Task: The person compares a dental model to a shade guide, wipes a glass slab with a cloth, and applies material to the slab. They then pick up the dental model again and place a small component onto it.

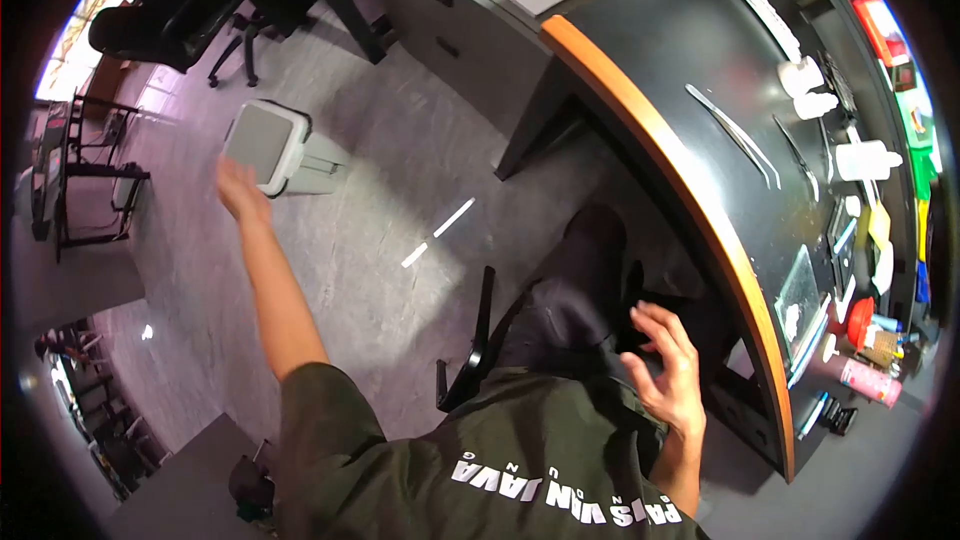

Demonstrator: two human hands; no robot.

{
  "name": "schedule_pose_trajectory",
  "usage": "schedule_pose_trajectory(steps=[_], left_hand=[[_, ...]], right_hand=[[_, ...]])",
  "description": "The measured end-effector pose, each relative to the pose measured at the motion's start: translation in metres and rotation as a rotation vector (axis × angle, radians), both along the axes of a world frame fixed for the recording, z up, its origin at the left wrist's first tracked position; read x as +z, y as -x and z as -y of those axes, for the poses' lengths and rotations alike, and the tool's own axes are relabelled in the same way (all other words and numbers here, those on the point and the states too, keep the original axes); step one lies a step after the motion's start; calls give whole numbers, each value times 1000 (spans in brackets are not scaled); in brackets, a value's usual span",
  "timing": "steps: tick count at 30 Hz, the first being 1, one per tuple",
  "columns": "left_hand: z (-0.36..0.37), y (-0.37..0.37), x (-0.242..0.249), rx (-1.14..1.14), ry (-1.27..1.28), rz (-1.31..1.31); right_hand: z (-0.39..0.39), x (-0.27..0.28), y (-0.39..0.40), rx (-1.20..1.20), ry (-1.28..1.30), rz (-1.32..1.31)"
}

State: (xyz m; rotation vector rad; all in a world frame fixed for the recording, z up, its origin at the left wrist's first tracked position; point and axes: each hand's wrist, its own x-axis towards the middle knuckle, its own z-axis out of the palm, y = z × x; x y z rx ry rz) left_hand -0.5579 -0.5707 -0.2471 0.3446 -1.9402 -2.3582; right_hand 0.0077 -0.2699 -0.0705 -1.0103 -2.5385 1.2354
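Observation:
My left hand [241,190] is stretched far out to the left, its fingers extended and slightly blurred. It overlaps the near corner of a grey trash bin [268,140] with a flat lid in a white frame; the lid looks closed. Nothing shows in that hand. Over my lap, close to the desk's wooden edge [690,195], my right hand [668,365] hangs with curled, parted fingers and holds nothing. Tweezers [735,132] lie on the black desktop [660,30], beyond the right hand.
White bottles [868,161], a glass-like plate [797,305] and a pink can [870,381] stand or lie along the desk's right side. Two white strips [454,217] are on the floor. A wheeled chair [170,30] is at the upper left, a black rack [90,165] below it.

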Motion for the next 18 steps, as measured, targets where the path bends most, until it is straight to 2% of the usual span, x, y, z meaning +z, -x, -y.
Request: schedule_pose_trajectory(steps=[2,3,4,5,6,7,9,10,11,12,14,16,17,18], left_hand=[[-42,-86,-24,-127,-54,75],[-43,-119,-54,-325,-16,159],[-61,-166,-63,-348,128,279],[-55,-193,-114,-581,196,154],[-81,-240,-104,-560,152,233],[-95,-280,-108,-621,233,178],[-130,-347,-71,-677,215,252],[-136,-363,-67,-821,243,255],[-143,-377,-68,-911,135,187],[-155,-387,-50,-990,155,190],[-168,-398,-65,-1099,169,103],[-172,-395,-77,-1218,416,71],[-173,-394,-70,-1265,530,108],[-164,-383,-112,-1294,683,13]], right_hand=[[3,-1,1,-24,174,-5],[-1,-14,-8,100,163,-3],[-6,-24,-17,228,151,-3],[-4,-21,-13,277,37,-29],[-1,-18,-7,275,-72,-113],[3,-20,-6,218,-59,-148],[7,-22,-16,152,28,-118],[6,-20,-26,136,97,-54],[5,-18,-40,104,158,7],[-1,-23,-55,182,62,29],[-7,-21,-78,68,73,-145],[-13,-25,-118,-44,-109,-158],[-13,-21,-141,-167,-146,-36],[-11,-17,-166,-290,-165,85]])
